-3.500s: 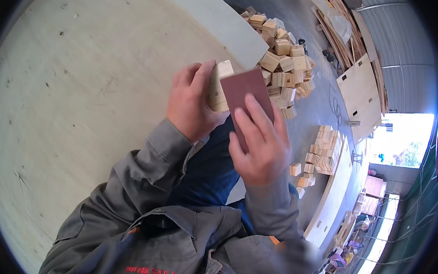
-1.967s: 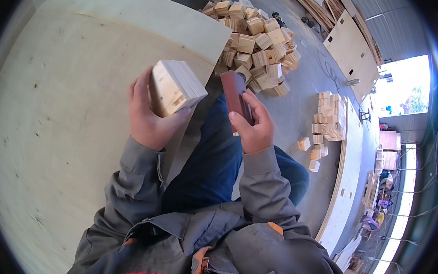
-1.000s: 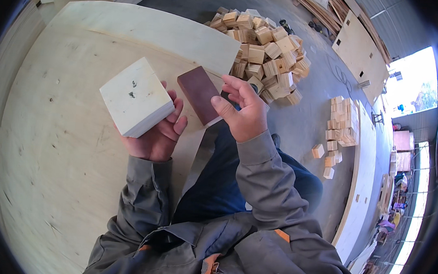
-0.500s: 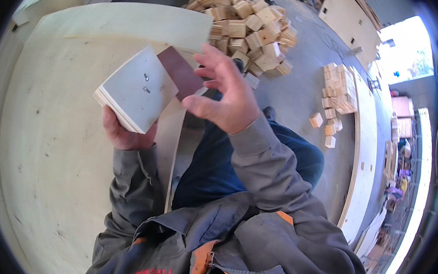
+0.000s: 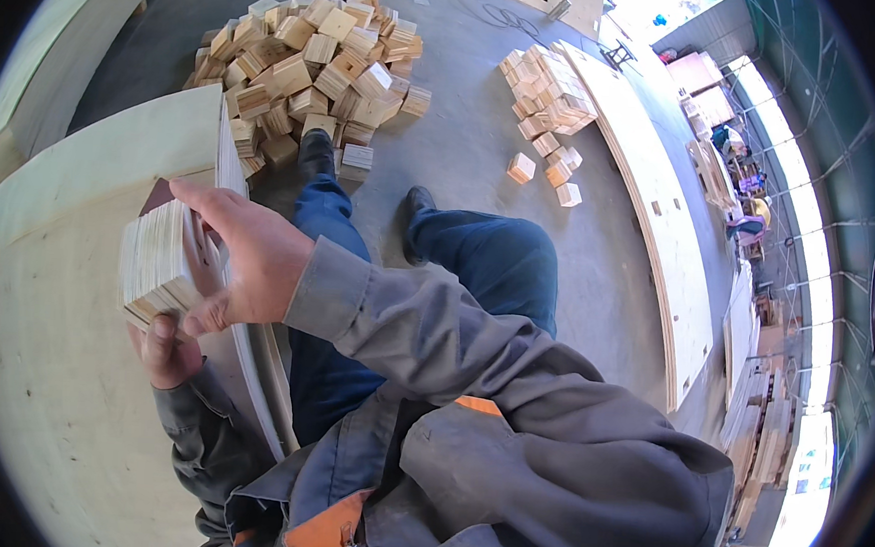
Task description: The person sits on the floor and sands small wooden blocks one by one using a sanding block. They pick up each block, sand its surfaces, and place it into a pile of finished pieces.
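A thick plywood block (image 5: 161,262), its layered edges facing me, is between my two hands above the large pale plywood sheet on the left. My left hand (image 5: 170,355) grips its near lower end, with the thumb against the edge. My right hand (image 5: 258,253) is wrapped over its right side, thumb at the near corner and fingers reaching over the far part. A strip of reddish-brown board (image 5: 159,196) shows just beyond the block. My right palm hides part of the block's right face.
The pale plywood sheet (image 5: 42,350) fills the left. A big heap of wood blocks (image 5: 315,65) lies on the floor ahead, beside my boot (image 5: 317,154). A smaller block stack (image 5: 554,90) stands farther right, next to a long plywood panel (image 5: 652,206).
My right hand has come over and closed on the block, which has turned from its flat screw-marked face to its layered edge. The view has swung right.
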The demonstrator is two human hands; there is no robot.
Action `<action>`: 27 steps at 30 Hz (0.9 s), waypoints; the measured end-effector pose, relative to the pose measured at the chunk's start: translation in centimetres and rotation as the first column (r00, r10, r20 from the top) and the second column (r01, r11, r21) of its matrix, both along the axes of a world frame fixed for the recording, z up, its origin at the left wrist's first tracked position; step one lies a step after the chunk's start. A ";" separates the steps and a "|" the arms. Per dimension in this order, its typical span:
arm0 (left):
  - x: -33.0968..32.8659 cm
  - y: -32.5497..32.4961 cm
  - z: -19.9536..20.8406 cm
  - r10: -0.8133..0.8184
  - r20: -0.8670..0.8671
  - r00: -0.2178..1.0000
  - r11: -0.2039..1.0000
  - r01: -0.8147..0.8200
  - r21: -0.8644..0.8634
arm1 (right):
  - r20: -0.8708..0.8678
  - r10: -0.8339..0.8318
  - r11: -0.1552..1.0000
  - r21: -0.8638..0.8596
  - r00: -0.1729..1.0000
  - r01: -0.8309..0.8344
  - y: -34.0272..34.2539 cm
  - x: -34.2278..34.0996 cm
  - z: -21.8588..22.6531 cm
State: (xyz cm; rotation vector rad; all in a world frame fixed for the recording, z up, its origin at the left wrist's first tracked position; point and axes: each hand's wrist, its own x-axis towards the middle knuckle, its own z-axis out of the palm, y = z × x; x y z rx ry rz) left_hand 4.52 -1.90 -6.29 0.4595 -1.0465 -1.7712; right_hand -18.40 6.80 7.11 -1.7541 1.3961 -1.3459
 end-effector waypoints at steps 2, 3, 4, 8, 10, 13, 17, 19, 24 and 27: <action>0.6 -0.5 -0.3 -0.056 0.064 0.996 0.998 0.058 -0.030 | 0.017 -0.052 0.997 0.057 0.998 0.051 0.1 0.2 0.3; 0.6 -0.6 0.2 -0.082 0.097 0.992 0.995 0.086 -0.043 | 0.003 -0.074 0.996 0.043 0.997 0.074 0.2 0.2 0.4; 0.3 -0.5 0.7 -0.065 0.100 0.993 0.994 0.074 -0.083 | -0.012 -0.095 0.995 0.029 0.995 0.095 0.3 0.2 0.4; -2.7 1.1 4.3 0.033 0.075 0.997 0.985 -0.019 -0.173 | 0.007 -0.206 0.977 -0.056 0.979 0.206 1.3 -2.9 1.1; -3.5 1.2 4.5 0.071 0.071 0.995 0.992 -0.063 -0.112 | 0.193 -0.335 0.937 -0.039 0.922 0.348 2.8 -6.9 2.2; -2.6 0.1 3.0 0.063 0.038 0.997 0.991 -0.058 -0.117 | 0.393 -0.510 0.843 0.051 0.765 0.535 6.3 -15.6 2.0; -1.4 -0.5 2.6 0.071 0.039 0.997 0.988 -0.065 -0.142 | 0.410 -0.801 0.551 0.219 0.436 0.806 16.6 -28.2 0.6; -1.4 -0.5 1.8 0.048 0.034 0.998 0.988 -0.043 -0.146 | 0.365 -0.904 0.356 0.354 0.223 0.865 24.8 -34.8 -3.8; -0.7 -0.9 1.2 0.071 0.075 0.995 0.987 -0.059 -0.147 | 0.145 -0.975 -0.030 0.670 -0.170 0.742 44.6 -40.8 -20.2; -1.0 0.1 2.7 0.122 0.220 0.968 0.974 -0.074 -0.216 | 0.060 -0.871 -0.262 0.783 -0.487 0.564 51.7 -36.9 -31.4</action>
